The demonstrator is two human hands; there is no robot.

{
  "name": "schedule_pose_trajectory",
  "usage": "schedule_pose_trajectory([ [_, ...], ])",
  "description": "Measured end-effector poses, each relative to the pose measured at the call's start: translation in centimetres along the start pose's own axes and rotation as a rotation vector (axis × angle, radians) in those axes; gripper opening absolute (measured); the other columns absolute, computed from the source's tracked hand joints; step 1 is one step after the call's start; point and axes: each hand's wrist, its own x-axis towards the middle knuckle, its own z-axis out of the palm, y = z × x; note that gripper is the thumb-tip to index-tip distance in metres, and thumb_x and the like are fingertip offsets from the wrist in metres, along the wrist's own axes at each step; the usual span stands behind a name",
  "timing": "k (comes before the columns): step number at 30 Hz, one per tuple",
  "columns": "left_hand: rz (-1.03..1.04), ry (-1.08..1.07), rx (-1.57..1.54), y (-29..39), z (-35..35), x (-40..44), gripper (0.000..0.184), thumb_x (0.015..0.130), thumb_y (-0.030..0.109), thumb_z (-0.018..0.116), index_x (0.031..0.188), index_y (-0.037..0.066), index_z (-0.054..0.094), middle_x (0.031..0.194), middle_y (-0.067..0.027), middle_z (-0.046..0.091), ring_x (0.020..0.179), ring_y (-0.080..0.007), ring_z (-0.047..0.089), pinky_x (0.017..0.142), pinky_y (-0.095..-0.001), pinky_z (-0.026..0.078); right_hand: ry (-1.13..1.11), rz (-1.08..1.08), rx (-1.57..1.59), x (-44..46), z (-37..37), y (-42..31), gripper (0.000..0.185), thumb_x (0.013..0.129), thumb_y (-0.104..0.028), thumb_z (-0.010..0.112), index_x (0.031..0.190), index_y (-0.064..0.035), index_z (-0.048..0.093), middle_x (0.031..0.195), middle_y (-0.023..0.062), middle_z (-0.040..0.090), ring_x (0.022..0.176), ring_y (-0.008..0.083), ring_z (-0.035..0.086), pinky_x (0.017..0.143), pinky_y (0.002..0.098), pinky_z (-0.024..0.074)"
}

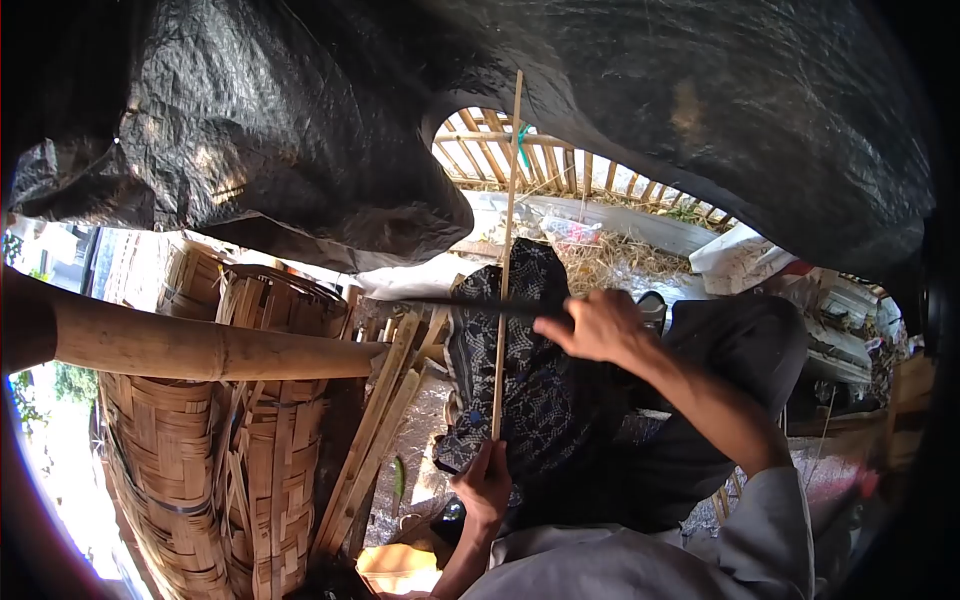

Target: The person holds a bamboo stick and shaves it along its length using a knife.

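Note:
My left hand [484,487] is closed around the lower end of a long, thin bamboo strip [510,190], which rises nearly upright across the view. In my right hand [603,328] is a knife [450,302] with a long dark blade pointing left. Its blade crosses the strip at about mid-length; whether it presses into the strip I cannot tell. My fingers hide most of the knife's handle. Beneath the strip, a dark patterned cloth [535,400] covers my lap and leg.
Tall woven bamboo baskets [165,450] stand at the left, behind a thick bamboo pole [200,343]. Split bamboo pieces [375,450] lean beside them. Black plastic sheeting [660,110] hangs low overhead. A slatted bamboo fence [560,165] and dry straw [635,262] lie beyond.

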Motion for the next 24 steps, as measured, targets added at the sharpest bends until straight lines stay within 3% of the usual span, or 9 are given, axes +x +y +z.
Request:
schedule_pose_trajectory([
  [2,0.03,0.008,0.006,0.7,0.1,0.6,0.013,0.075,0.007,0.071,0.084,-0.002,0.067,0.059,-0.0128,0.063,0.049,-0.0137,0.06,0.047,-0.0254,0.045,0.32,-0.044,-0.094,1.6,1.4,2.6,0.07,0.083,-0.066,0.043,0.062,-0.002,0.062,0.041,0.007,0.049,0.036,0.0198,0.051,0.034,0.0349,0.0401],
  [5,0.042,-0.014,0.021,0.9,0.7,1.9,0.012,0.075,0.006,0.071,0.083,-0.002,0.067,0.06,-0.0138,0.062,0.05,-0.0175,0.062,0.046,-0.0261,0.045,0.109,-0.11,-0.015,-0.3,0.4,0.7,0.068,0.083,-0.063,0.044,0.061,-0.0013,0.061,0.042,0.0086,0.05,0.035,0.0206,0.051,0.033,0.0348,0.039],
  [6,0.023,-0.053,0.031,1.0,1.0,2.2,0.011,0.075,0.005,0.071,0.084,-0.001,0.066,0.061,-0.0146,0.063,0.051,-0.0207,0.063,0.046,-0.0266,0.046,-0.096,-0.101,0.009,-1.3,-0.1,-0.4,0.07,0.082,-0.068,0.041,0.063,-0.0036,0.062,0.042,0.0083,0.048,0.036,0.0195,0.051,0.033,0.033,0.0383],
  [8,0.077,-0.038,0.015,0.9,1.3,2.4,0.012,0.075,0.005,0.071,0.084,-0.001,0.066,0.061,-0.0148,0.062,0.049,-0.0202,0.062,0.046,-0.0268,0.045,0.0,-0.374,-0.148,-3.0,2.6,-0.9,0.067,0.077,-0.07,0.047,0.069,-0.0065,0.065,0.044,0.0107,0.051,0.038,0.0248,0.055,0.037,0.0379,0.0447],
  [11,0.017,-0.033,-0.035,0.8,0.6,1.7,0.013,0.075,0.005,0.071,0.085,-0.002,0.067,0.062,-0.0153,0.063,0.05,-0.0183,0.063,0.046,-0.0267,0.045,-0.059,-0.441,-0.176,-2.6,2.3,-0.8,0.066,0.077,-0.07,0.046,0.069,-0.0072,0.065,0.043,0.01,0.051,0.037,0.0247,0.053,0.038,0.0382,0.0448],
  [16,0.038,0.001,-0.01,0.9,0.4,1.1,0.011,0.075,0.004,0.071,0.083,-0.002,0.067,0.061,-0.0144,0.062,0.05,-0.0163,0.062,0.047,-0.0266,0.045,0.181,0.054,-0.049,2.7,1.4,3.3,0.066,0.079,-0.066,0.049,0.073,-0.0031,0.066,0.044,0.0119,0.051,0.037,0.0248,0.052,0.038,0.0369,0.0432],
  [18,0.019,-0.038,-0.047,0.7,0.8,1.6,0.011,0.075,0.004,0.071,0.083,-0.003,0.067,0.06,-0.0143,0.062,0.05,-0.0155,0.062,0.047,-0.0264,0.045,0.395,-0.048,-0.135,2.2,1.5,3.1,0.067,0.08,-0.065,0.048,0.073,-0.001,0.065,0.044,0.0122,0.051,0.038,0.0259,0.053,0.038,0.0371,0.0431],
  [20,0.007,-0.05,-0.047,0.7,1.0,1.8,0.011,0.075,0.004,0.071,0.083,-0.003,0.067,0.061,-0.0146,0.063,0.051,-0.0156,0.063,0.048,-0.0263,0.046,-0.077,-0.111,0.038,-0.1,0.0,0.5,0.071,0.081,-0.068,0.041,0.061,-0.0023,0.059,0.044,0.0097,0.049,0.038,0.0206,0.052,0.038,0.0381,0.0416],
  [24,0.031,-0.036,-0.043,-0.1,0.8,1.2,0.012,0.075,0.004,0.071,0.084,-0.003,0.067,0.063,-0.0152,0.064,0.053,-0.0163,0.064,0.049,-0.026,0.047,-0.019,-0.484,-0.177,-2.8,3.7,0.1,0.073,0.077,-0.074,0.038,0.068,-0.0063,0.064,0.046,0.0122,0.051,0.038,0.0236,0.053,0.038,0.0374,0.0431],
])
